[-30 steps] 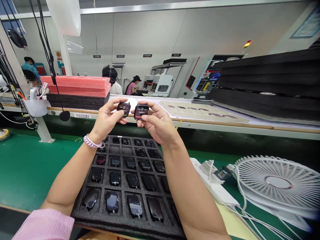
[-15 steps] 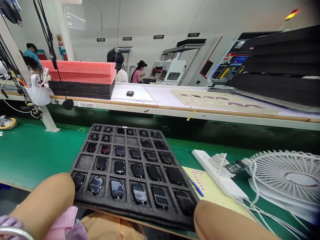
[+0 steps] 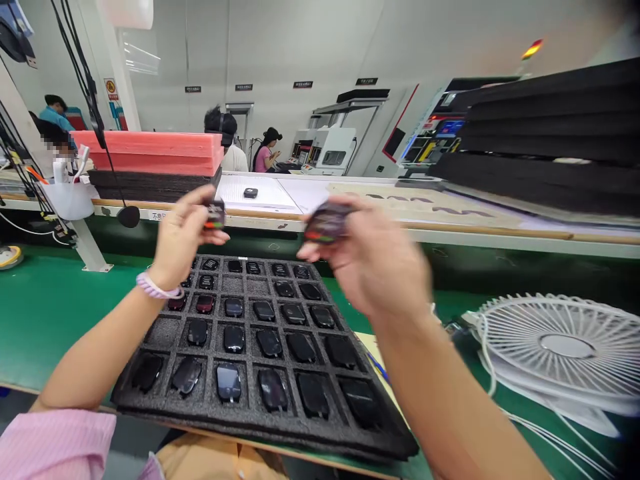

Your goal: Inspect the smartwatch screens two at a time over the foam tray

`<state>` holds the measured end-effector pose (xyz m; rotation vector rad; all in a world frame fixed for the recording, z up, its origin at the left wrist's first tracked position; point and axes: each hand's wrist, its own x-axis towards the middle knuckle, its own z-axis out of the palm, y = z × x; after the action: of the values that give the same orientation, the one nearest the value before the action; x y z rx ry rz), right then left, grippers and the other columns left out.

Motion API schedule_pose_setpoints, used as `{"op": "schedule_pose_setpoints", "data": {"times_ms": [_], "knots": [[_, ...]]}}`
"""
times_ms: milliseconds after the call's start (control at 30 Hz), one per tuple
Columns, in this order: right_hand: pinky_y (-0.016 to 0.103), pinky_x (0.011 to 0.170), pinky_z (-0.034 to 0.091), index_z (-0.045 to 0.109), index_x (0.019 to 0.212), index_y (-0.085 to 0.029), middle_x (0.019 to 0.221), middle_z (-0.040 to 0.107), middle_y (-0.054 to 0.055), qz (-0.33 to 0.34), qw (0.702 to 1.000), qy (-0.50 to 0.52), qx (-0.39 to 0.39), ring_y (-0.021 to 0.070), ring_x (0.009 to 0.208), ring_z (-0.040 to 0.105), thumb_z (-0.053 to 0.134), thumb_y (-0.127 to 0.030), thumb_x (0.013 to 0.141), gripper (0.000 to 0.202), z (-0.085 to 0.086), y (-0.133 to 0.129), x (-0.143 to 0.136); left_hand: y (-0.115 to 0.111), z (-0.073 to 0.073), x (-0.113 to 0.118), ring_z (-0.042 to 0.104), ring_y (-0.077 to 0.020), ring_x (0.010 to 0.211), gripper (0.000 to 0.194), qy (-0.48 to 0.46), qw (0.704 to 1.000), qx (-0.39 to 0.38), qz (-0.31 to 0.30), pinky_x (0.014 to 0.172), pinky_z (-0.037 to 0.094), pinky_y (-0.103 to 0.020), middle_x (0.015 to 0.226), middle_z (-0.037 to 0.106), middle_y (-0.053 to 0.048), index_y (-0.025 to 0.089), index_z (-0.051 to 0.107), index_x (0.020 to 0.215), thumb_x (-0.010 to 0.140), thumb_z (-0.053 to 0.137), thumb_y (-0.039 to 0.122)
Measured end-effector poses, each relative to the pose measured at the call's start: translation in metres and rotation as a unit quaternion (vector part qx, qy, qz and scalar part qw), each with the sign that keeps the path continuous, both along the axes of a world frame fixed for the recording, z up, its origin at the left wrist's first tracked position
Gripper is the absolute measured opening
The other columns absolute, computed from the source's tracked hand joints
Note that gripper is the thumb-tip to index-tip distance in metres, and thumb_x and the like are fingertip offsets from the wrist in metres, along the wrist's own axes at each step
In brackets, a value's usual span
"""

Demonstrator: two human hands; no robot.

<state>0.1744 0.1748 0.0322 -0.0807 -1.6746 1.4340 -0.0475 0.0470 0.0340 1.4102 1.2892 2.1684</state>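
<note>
You are sitting at a green worktop [image 3: 55, 313] with a white fan [image 3: 557, 347] lying off to your right and a black foam tray [image 3: 215, 407] resting in front of you, most of its pockets filled with small dark watch bodies. Above the tray you are raising both hands. Your right hand [image 3: 380, 260], blurred, is pinching a dark watch body [image 3: 326, 223] between thumb and fingers, fingers curled around it. Your left hand [image 3: 181, 237] is gripping a second watch body [image 3: 216, 215] at its fingertips, the other fingers folded in. The two pieces are hanging apart, over the far rows of the tray.
</note>
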Motion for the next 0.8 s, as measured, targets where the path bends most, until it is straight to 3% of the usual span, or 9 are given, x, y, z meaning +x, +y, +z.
{"op": "schedule_pose_setpoints", "data": {"times_ms": [100, 167, 233, 333, 467, 600, 700, 800], "knots": [[0.021, 0.050, 0.051, 0.060, 0.108, -0.020, 0.092, 0.068, 0.003, 0.076, 0.980, -0.135, -0.127, 0.0140, 0.059, 0.065, 0.085, -0.037, 0.072, 0.047, -0.038, 0.013, -0.036, 0.032, -0.043, 0.004, 0.065, -0.0094, 0.053, 0.033, -0.011, 0.972, -0.234, -0.030, 0.050, 0.055, -0.017, 0.084, 0.065, -0.003, 0.015, 0.058, 0.122, 0.090, 0.052, 0.019], [0.017, 0.044, 0.043, 0.058, 0.104, -0.018, 0.084, 0.068, 0.002, 0.059, 0.966, -0.192, -0.164, 0.0111, 0.051, 0.060, 0.083, -0.032, 0.069, 0.046, -0.069, 0.025, -0.055, 0.047, -0.073, 0.002, 0.058, -0.0078, 0.043, 0.028, 0.008, 0.961, -0.273, -0.038, 0.039, 0.046, -0.014, 0.076, 0.062, -0.002, 0.010, 0.061, 0.113, 0.086, 0.058, 0.015], [0.016, 0.039, 0.036, 0.058, 0.100, -0.016, 0.077, 0.067, 0.003, 0.056, 0.961, -0.215, -0.168, 0.0097, 0.044, 0.055, 0.080, -0.028, 0.070, 0.039, -0.096, 0.036, -0.065, 0.054, -0.097, 0.000, 0.057, -0.0073, 0.044, 0.033, 0.026, 0.952, -0.299, -0.053, 0.040, 0.047, -0.015, 0.079, 0.062, -0.002, 0.010, 0.059, 0.113, 0.080, 0.062, 0.010], [0.018, 0.044, 0.043, 0.058, 0.106, -0.016, 0.081, 0.067, 0.004, 0.063, 0.955, -0.231, -0.175, 0.0125, 0.050, 0.061, 0.071, -0.019, 0.072, 0.036, -0.117, 0.046, -0.064, 0.056, -0.118, -0.006, 0.063, -0.0086, 0.056, 0.054, 0.064, 0.941, -0.323, -0.073, 0.052, 0.056, -0.020, 0.093, 0.064, -0.004, 0.013, 0.051, 0.126, 0.074, 0.062, 0.002], [0.023, 0.061, 0.054, 0.048, 0.130, -0.018, 0.094, 0.066, 0.005, 0.091, 0.954, -0.230, -0.168, 0.0157, 0.070, 0.068, 0.064, -0.011, 0.071, 0.062, -0.122, 0.050, -0.056, 0.055, -0.125, -0.015, 0.062, -0.0113, 0.066, 0.060, 0.161, 0.921, -0.351, -0.051, 0.068, 0.058, -0.027, 0.097, 0.063, -0.005, 0.015, 0.048, 0.133, 0.076, 0.064, 0.007], [0.031, 0.068, 0.058, 0.039, 0.141, -0.016, 0.103, 0.063, 0.008, 0.054, 0.955, -0.289, 0.042, 0.0187, 0.078, 0.068, 0.059, -0.017, 0.081, 0.063, -0.129, 0.057, -0.056, 0.055, -0.121, -0.020, 0.058, -0.0220, 0.089, 0.060, 0.282, 0.883, -0.375, 0.013, 0.093, 0.051, -0.040, 0.088, 0.060, -0.004, 0.015, 0.053, 0.135, 0.079, 0.072, 0.017], [0.039, 0.076, 0.058, 0.051, 0.134, -0.014, 0.095, 0.061, 0.007, -0.006, 0.933, -0.327, 0.148, 0.0213, 0.077, 0.065, 0.061, -0.019, 0.082, 0.053, -0.137, 0.064, -0.059, 0.055, -0.119, -0.021, 0.051, -0.0288, 0.107, 0.058, 0.354, 0.846, -0.397, 0.040, 0.104, 0.042, -0.046, 0.100, 0.060, -0.009, 0.015, 0.055, 0.136, 0.082, 0.073, 0.026], [0.047, 0.094, 0.052, 0.064, 0.122, -0.016, 0.105, 0.056, 0.009, -0.056, 0.915, -0.341, 0.208, 0.0264, 0.092, 0.062, 0.072, -0.021, 0.076, 0.047, -0.140, 0.068, -0.063, 0.054, -0.119, -0.022, 0.046, -0.0320, 0.112, 0.056, 0.412, 0.806, -0.423, 0.045, 0.106, 0.038, -0.049, 0.112, 0.058, -0.012, 0.017, 0.059, 0.133, 0.082, 0.075, 0.034]]}}
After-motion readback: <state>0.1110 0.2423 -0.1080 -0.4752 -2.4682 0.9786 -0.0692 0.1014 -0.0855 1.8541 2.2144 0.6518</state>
